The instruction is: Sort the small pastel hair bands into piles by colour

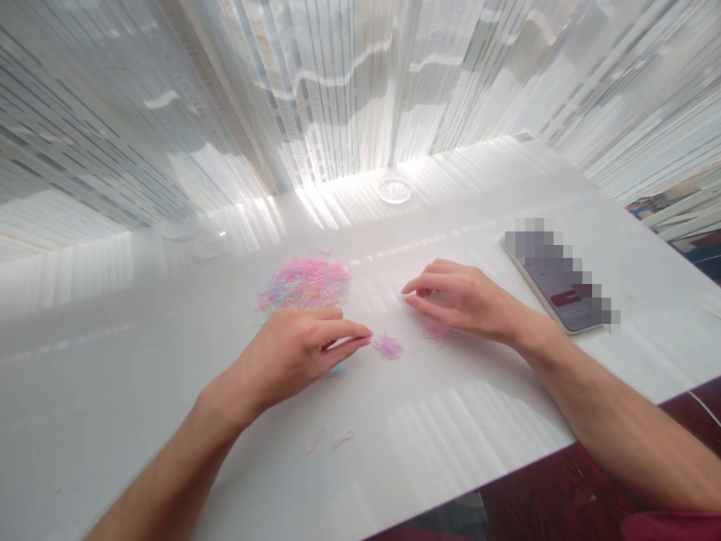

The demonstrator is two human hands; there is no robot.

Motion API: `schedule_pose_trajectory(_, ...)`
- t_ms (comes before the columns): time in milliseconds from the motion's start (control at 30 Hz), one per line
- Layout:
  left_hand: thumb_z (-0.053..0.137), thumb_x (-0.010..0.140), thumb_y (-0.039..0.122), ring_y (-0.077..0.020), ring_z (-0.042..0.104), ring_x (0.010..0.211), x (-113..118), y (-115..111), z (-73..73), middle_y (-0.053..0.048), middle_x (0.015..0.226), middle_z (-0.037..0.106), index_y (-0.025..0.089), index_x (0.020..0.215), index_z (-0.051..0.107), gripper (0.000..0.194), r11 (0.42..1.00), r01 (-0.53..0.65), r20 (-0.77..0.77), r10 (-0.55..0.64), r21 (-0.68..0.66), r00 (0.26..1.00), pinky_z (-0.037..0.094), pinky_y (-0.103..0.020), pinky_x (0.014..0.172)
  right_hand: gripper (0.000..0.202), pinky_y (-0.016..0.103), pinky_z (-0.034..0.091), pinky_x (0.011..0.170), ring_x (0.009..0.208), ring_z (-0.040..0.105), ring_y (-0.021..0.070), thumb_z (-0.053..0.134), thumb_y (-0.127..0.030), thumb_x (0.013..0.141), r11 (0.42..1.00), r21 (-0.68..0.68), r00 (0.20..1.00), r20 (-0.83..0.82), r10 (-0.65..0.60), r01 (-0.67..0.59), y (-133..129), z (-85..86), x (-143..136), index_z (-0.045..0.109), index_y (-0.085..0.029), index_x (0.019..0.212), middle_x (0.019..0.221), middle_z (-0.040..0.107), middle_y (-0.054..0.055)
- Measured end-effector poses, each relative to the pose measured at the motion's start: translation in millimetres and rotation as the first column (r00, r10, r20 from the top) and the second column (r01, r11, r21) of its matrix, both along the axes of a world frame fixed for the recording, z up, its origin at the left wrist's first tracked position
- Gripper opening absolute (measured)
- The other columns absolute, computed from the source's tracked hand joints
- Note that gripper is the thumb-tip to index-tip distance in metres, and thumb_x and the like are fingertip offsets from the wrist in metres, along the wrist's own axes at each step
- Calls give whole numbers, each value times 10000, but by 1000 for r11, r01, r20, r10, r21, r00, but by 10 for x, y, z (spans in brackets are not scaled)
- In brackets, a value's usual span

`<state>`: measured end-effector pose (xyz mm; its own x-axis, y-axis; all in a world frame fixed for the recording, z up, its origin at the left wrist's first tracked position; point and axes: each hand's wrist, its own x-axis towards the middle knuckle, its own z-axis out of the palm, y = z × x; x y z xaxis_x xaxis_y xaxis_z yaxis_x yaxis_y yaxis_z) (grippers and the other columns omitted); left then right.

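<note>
My left hand point(304, 342) is over the table with thumb and forefinger pinched together; anything between the tips is too small to make out. Just right of those tips lies a small cluster of lilac elastic bands point(387, 346). Thumb and forefinger of my right hand point(459, 297) almost meet in a pinch, and I cannot make out what they hold. Below that hand is a group of pink elastic bands point(435, 333), partly covered. A large mixed heap of pastel elastic bands point(307, 282) sits behind my left hand, and turquoise bands point(336, 369) peek out beneath it.
Two loose pale pink bands point(330, 440) lie near the front of the white table point(270, 466). A phone point(557, 282) rests at the right. Clear round dishes or lids point(395, 190) stand toward the back, where a striped sheer curtain point(338, 90) hangs along the table's edge.
</note>
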<state>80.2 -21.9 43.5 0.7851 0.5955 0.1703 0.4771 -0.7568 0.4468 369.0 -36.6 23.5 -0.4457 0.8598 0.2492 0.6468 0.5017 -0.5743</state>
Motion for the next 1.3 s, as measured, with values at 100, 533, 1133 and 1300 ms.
schedule_pose_trajectory(100,631,983,316,-88,587,613,-85,44,100,47,713,694,297,1023,798,173,992,-53,-22,51,-110,998,396,-203,566,178,297,497,677,799,624,174,596,-276,975,1000,-23,1000,10,-13,13,2,1,1,746,-184,1003,807,667,47)
schedule_pose_trajectory(533,679,859,361,-88,448,415,-814,306,456,50,554,619,318,831,840,169,835,-236,-446,-13,-498,895,267,-218,393,288,327,527,591,675,645,174,564,-471,980,993,-81,996,51,-77,81,3,-33,15,759,-259,980,890,713,57)
schedule_pose_trajectory(1133,651,889,304,-93,512,500,-594,267,374,39,601,629,285,922,843,196,889,-248,-313,127,-384,941,353,-201,464,248,297,515,586,677,666,163,629,-455,925,977,-118,982,88,-167,177,5,10,-64,772,-252,909,840,745,49)
schedule_pose_trajectory(1300,633,960,260,-122,637,674,-77,36,202,15,799,755,257,992,818,188,952,-123,-61,110,-279,992,451,-234,597,249,305,509,596,657,639,156,602,-425,943,980,-124,986,72,-149,157,8,17,-58,772,-243,932,851,730,45)
